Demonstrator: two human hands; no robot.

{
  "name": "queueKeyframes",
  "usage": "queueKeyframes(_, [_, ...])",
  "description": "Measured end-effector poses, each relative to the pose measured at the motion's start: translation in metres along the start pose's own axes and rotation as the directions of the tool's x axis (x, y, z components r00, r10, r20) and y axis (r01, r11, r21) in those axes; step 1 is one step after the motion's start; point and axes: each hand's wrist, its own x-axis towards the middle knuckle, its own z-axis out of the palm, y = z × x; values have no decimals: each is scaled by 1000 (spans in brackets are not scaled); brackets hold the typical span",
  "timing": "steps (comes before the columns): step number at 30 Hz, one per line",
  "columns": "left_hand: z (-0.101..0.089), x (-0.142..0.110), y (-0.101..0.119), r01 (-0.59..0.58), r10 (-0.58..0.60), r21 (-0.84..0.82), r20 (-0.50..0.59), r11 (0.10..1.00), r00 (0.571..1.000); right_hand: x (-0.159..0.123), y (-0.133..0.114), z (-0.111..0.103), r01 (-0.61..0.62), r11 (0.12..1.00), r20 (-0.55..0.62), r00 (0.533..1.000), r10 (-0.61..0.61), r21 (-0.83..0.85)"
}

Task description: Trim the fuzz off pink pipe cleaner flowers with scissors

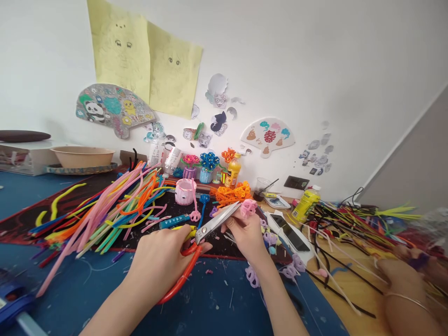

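Note:
My left hand (159, 254) is closed round the red handle of a pair of scissors (215, 224). The metal blades point up and to the right, close by the fingers of my right hand (245, 233). Those right fingers pinch a pink pipe-cleaner flower (248, 207) near the blade tips. Whether the blades touch it I cannot tell. Just beyond the scissors stand a pink and white cup (185, 192), a pink pipe-cleaner loop (195, 215) on a stem and a small blue flower (205, 199). A teal marker-like tube (175, 221) lies beside my left hand.
Many coloured pipe cleaners (115, 205) are heaped at left. Orange twisted pieces (231, 193), small flower pots (206, 175) and a juice bottle (234, 171) stand behind. At right are a phone (289, 233), a yellow bottle (306, 204) and another person's hand (399, 270).

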Motion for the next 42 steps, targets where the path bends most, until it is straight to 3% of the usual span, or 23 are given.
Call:
queueKeyframes(25, [4, -1, -1, -47, 48, -8, 58, 999, 997, 1, 3, -2, 11, 995, 7, 1000, -11, -102])
queueKeyframes(33, [1, 0, 2, -50, 53, -28, 99, 998, 994, 1, -3, -1, -43, 999, 2, 999, 43, 3])
queueKeyframes(38, [-2, 2, 1, 7, 4, -80, 127, 997, 992, 0, 0, -1, -86, 979, 3, 996, 87, 187])
queueKeyframes(42, [-2, 2, 2, 43, -25, -122, 146, 992, 989, 0, 1, -2, -99, 967, 18, 995, 98, 236])
